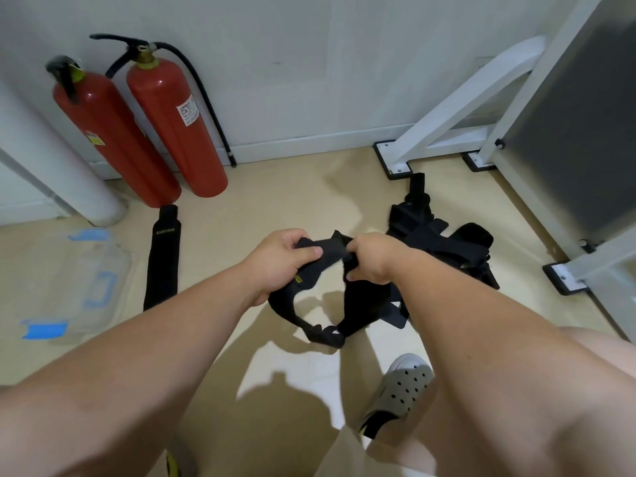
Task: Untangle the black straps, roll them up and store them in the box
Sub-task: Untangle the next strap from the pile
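Bare forearms and a grey perforated shoe (399, 387) are seen nearest, low in the view. Further out, one black strap (285, 304) is held up by both hands above the floor (275, 201).
- The left hand (278, 259) is curled round one end, with the thumb pressed over the top.
- The right hand (370, 259) is closed on the same strap just beside it, its fingers (354, 277) wrapped under the webbing.
- The rest of that strap hangs in a loop, and its lowest part touches the floor.

Progress is judged early.
- A flat strap (161, 259) is laid out straight on the floor, between the hands and the clear box (96, 280). It is separated but not rolled.
- A tangled heap (444, 242) of black straps lies to the right, near the feet of a white frame (447, 118), and is not yet sorted.
- The clear box, with blue clasps, stands at far left, well apart from the hands. Nothing black is made out through its walls, though that area is blurred.
- Left to do: the untangling of the held strap and the heap, all the rolling and all the storing.
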